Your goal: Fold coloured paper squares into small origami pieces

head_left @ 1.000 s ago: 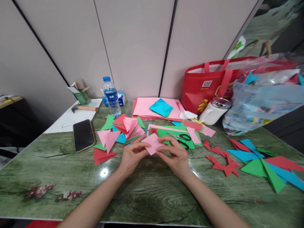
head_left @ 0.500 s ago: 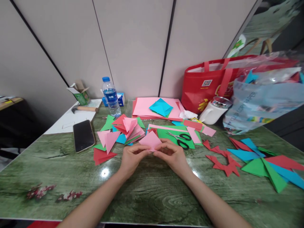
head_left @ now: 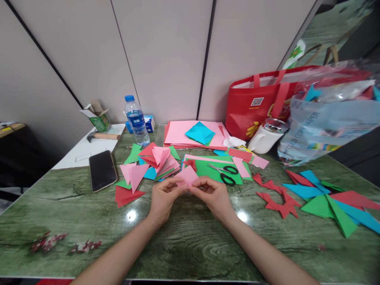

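A small pink paper piece [head_left: 187,175] is held between both hands above the middle of the table, its pointed corner facing away from me. My left hand [head_left: 165,196] pinches its left lower edge between thumb and fingers. On the other side, my right hand [head_left: 213,195] grips the right lower edge the same way, thumbs almost meeting. Fingers cover the paper's near part. Just beyond lie black-handled scissors [head_left: 227,175] on green paper [head_left: 202,169]. Left of the hands is a heap of folded pink triangles [head_left: 166,162], mixed with red, green and blue ones.
A phone [head_left: 102,171], hammer [head_left: 105,136] and water bottle [head_left: 137,122] stand or lie at left. Pink sheets [head_left: 178,132] rest by the wall. At right are a white mug [head_left: 265,138], red bag [head_left: 242,107], red folded ring [head_left: 280,204] and colourful paper pieces [head_left: 320,208].
The hands stay pinched on the pink paper, with the thumbs drawn slightly closer together. The whole view has shifted a little; nothing else on the table has moved.
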`<state>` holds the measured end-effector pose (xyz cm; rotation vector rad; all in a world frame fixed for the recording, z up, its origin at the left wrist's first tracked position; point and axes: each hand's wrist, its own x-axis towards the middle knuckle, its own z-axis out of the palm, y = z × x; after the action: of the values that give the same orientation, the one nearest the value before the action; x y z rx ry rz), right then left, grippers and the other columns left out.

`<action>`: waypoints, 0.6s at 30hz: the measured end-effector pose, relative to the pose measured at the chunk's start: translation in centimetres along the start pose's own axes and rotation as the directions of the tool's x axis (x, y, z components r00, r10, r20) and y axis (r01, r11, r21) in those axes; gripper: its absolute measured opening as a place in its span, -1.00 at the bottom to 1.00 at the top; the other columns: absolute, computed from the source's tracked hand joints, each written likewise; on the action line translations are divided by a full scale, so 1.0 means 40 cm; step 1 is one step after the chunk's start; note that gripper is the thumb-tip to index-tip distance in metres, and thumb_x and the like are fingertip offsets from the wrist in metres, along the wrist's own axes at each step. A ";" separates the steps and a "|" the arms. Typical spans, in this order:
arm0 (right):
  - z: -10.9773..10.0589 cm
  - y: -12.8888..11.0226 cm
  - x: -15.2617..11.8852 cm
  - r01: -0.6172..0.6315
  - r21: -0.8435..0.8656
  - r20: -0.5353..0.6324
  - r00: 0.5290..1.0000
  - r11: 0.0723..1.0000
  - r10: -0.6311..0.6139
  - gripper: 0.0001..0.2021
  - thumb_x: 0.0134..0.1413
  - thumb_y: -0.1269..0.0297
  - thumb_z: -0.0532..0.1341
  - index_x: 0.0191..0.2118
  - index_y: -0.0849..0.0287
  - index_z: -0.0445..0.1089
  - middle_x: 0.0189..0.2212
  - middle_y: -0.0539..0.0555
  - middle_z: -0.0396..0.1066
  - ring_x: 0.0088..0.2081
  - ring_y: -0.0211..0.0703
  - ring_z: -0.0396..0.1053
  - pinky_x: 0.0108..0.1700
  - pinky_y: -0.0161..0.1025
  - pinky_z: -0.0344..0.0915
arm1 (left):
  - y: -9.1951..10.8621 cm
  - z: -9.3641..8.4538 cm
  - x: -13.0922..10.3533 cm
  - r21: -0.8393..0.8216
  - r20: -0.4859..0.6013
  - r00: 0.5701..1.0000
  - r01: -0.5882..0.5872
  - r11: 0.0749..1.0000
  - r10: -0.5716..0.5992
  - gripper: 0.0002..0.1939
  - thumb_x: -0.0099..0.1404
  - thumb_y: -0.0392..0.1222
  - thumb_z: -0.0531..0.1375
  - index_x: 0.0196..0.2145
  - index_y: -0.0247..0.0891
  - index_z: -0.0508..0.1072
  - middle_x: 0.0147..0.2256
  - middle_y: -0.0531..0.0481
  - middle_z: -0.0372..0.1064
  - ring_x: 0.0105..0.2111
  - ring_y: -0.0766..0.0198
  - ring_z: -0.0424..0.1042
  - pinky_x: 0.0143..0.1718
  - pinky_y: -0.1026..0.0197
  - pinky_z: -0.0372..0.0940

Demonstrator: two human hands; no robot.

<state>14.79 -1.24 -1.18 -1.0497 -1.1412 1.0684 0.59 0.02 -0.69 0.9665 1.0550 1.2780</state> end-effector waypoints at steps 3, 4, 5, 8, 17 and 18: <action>0.002 0.003 -0.001 -0.003 -0.008 -0.015 1.000 1.000 0.003 -0.88 -0.26 0.32 0.35 -0.50 0.20 0.43 -0.50 0.02 0.40 -0.43 -0.22 0.35 -0.36 -0.28 0.32 | -0.002 0.000 0.000 0.005 -0.020 1.000 0.012 1.000 -0.012 -0.74 -0.17 -0.27 0.38 -0.43 -0.32 0.53 -0.47 -0.02 0.50 -0.48 0.31 0.45 -0.37 0.28 0.37; 0.002 0.004 -0.002 -0.003 -0.011 -0.018 1.000 1.000 0.002 -0.88 -0.26 0.32 0.35 -0.50 0.20 0.42 -0.50 0.02 0.40 -0.44 -0.22 0.35 -0.36 -0.28 0.32 | -0.003 0.000 -0.001 0.006 -0.021 1.000 0.014 1.000 -0.014 -0.74 -0.16 -0.27 0.37 -0.42 -0.32 0.53 -0.46 -0.02 0.50 -0.48 0.31 0.45 -0.37 0.29 0.37; 0.002 0.005 -0.002 -0.004 -0.014 -0.016 1.000 1.000 0.003 -0.88 -0.26 0.32 0.35 -0.50 0.20 0.42 -0.50 0.02 0.40 -0.44 -0.22 0.35 -0.36 -0.28 0.31 | -0.004 0.000 -0.001 0.004 -0.021 1.000 0.016 1.000 -0.016 -0.74 -0.16 -0.27 0.37 -0.42 -0.32 0.53 -0.46 -0.02 0.50 -0.48 0.32 0.45 -0.37 0.29 0.37; 0.001 0.003 -0.002 -0.014 -0.017 -0.008 1.000 1.000 0.014 -0.89 -0.25 0.34 0.34 -0.51 0.20 0.41 -0.50 0.01 0.40 -0.44 -0.24 0.34 -0.37 -0.30 0.30 | -0.006 0.002 -0.002 -0.011 -0.027 0.999 0.026 1.000 -0.027 -0.74 -0.16 -0.27 0.37 -0.42 -0.33 0.53 -0.49 0.00 0.50 -0.51 0.34 0.44 -0.39 0.31 0.37; 0.006 0.006 -0.001 -0.107 0.057 0.007 0.994 0.993 0.106 -0.73 -0.30 0.26 0.37 -0.47 0.18 0.28 -0.59 -0.07 0.33 -0.52 -0.26 0.34 -0.43 -0.30 0.30 | -0.004 0.006 -0.004 0.021 -0.037 0.999 0.005 1.000 -0.005 -0.75 -0.15 -0.27 0.36 -0.42 -0.33 0.53 -0.50 0.00 0.48 -0.52 0.34 0.43 -0.42 0.32 0.35; 0.007 0.009 -0.001 -0.125 0.079 0.002 0.992 0.989 0.125 -0.69 -0.33 0.26 0.38 -0.45 0.16 0.24 -0.58 -0.08 0.31 -0.53 -0.26 0.34 -0.44 -0.30 0.31 | -0.004 0.006 -0.005 0.039 -0.032 0.999 -0.004 0.999 0.005 -0.76 -0.14 -0.27 0.36 -0.42 -0.33 0.53 -0.50 0.00 0.48 -0.51 0.34 0.42 -0.42 0.33 0.34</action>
<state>14.47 -1.18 -1.52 -1.0711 -1.0331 1.2003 0.86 -0.19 -0.79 0.9812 1.1062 1.2843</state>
